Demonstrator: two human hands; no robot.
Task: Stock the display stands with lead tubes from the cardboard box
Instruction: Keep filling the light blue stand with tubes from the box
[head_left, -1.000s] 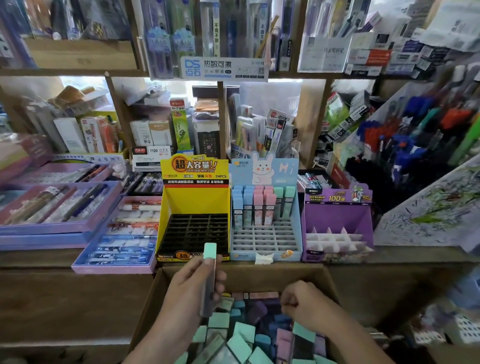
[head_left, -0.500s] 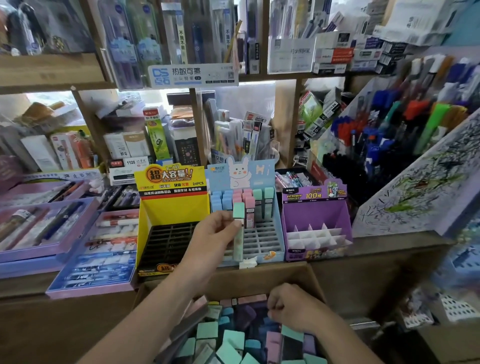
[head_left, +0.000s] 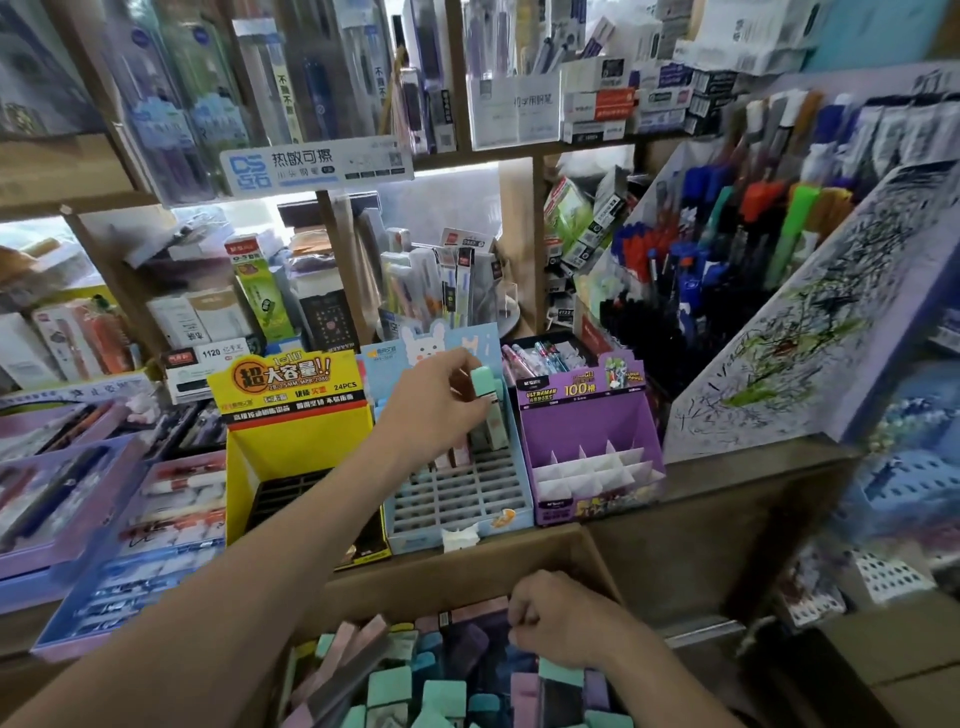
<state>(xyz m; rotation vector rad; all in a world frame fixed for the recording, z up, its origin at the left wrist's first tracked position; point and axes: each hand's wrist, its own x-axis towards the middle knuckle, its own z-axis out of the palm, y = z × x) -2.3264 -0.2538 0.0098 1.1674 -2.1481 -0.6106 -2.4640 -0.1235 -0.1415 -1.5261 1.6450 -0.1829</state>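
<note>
My left hand (head_left: 434, 397) pinches a mint-capped lead tube (head_left: 488, 410) upright at the back rows of the light blue display stand (head_left: 462, 493), beside tubes standing there. The stand's front grid slots show no tubes. My right hand (head_left: 563, 618) rests curled among the pastel lead tubes (head_left: 415, 686) piled in the cardboard box (head_left: 441, 571) below the shelf; I cannot tell if it holds one. The yellow stand (head_left: 296, 431) with a black grid sits to the left, and the purple stand (head_left: 587, 441) with white dividers to the right.
Flat purple and blue trays of pens (head_left: 135, 525) lie on the counter at the left. A slanted rack of markers (head_left: 727, 260) and a scribbled test board (head_left: 810, 332) rise at the right. Packed shelves of stationery stand behind the stands.
My left hand rose out of the box with the mint tube and carried it forward to the blue stand's back rows. My right hand stayed in the box.
</note>
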